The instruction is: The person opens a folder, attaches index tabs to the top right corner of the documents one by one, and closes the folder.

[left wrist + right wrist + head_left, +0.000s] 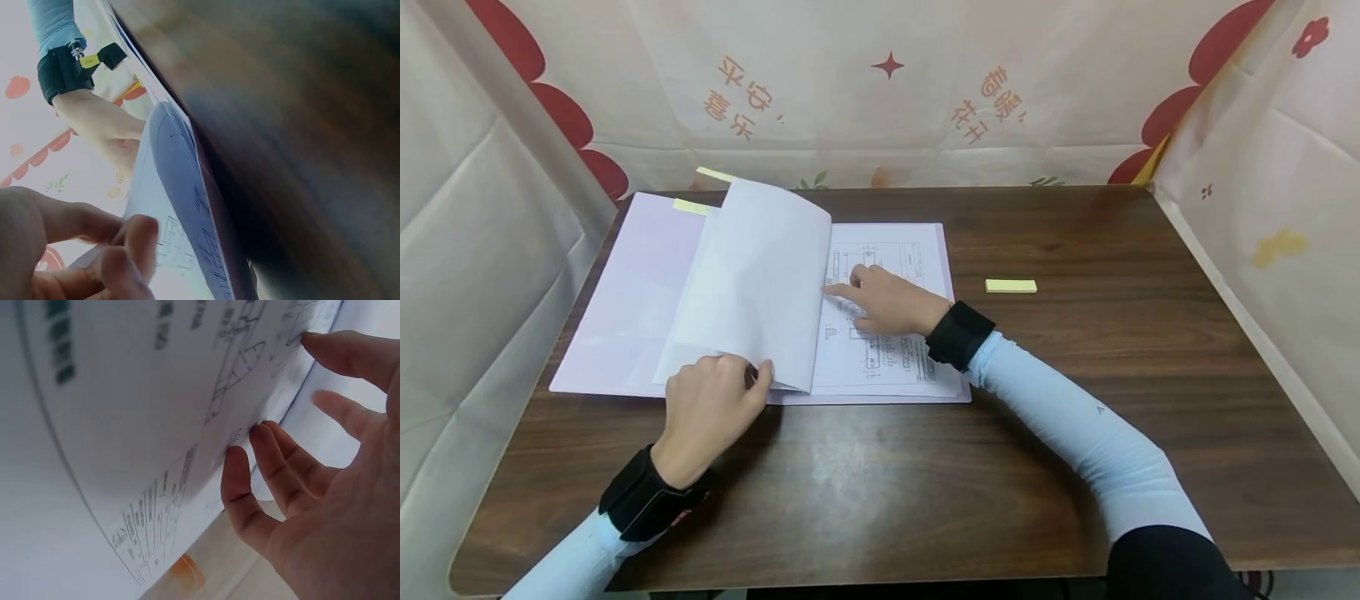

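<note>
On the table lies an open pale lilac folder (625, 283) with printed sheets. A lifted white page (767, 267) curves over toward its left side, showing its blank back. At that page's lower edge is my left hand (711, 408), thumb and curled fingers pinching the paper; the exact contact is partly hidden. My right hand (891, 302) lies over the printed drawing sheet (917, 258), index finger stretched toward the lifted page's right edge. In the right wrist view, several fingertips (236, 456) touch the printed sheet.
Yellow-green sticky tabs (691, 207) stick out from the folder's upper left. A small yellow-green pad of notes (1011, 286) lies right of the folder on the brown wooden table (1112, 333). Pale printed curtains (880, 108) enclose the table's back and sides.
</note>
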A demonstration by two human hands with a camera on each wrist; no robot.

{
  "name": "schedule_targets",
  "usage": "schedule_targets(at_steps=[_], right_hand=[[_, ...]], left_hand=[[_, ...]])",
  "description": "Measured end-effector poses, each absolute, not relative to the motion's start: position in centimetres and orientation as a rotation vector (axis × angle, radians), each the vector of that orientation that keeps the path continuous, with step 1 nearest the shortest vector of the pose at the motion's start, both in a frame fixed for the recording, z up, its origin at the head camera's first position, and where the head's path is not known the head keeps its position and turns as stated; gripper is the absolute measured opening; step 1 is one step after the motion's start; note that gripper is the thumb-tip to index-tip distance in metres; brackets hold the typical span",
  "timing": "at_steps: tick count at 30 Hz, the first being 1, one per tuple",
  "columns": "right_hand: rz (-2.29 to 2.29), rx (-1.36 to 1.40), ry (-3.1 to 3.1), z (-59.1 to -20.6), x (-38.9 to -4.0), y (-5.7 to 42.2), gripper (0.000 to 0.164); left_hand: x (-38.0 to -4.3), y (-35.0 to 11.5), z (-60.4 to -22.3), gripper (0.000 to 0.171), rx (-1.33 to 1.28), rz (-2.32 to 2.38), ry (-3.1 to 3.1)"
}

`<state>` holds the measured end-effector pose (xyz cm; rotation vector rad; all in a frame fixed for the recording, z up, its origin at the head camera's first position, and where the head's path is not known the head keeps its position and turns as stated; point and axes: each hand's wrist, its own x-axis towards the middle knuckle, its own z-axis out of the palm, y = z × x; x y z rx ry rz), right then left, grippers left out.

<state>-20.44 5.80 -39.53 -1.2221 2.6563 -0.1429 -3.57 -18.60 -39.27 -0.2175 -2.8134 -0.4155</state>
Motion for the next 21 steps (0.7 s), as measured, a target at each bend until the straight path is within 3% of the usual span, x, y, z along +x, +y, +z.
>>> schedule_targets(at_steps=[9, 17, 21], right_hand=[[-0.018, -1.222, 2.670, -39.7, -20.5, 4.9, 0.077], [0.146, -1.213, 2.707, -39.6, -20.0, 3.8, 0.084], [0.147, -1.213, 2.697, -39.6, -19.9, 3.6, 0.087]], left_hand=[[-3.2, -19.1, -39.6, 0.052, -0.155, -0.448, -2.896], [-2.9, -19.5, -39.2, 0.056, -0.113, -0.400, -3.078], [-2.6, -18.9, -38.6, 0.060, -0.245, -0.359, -3.138]])
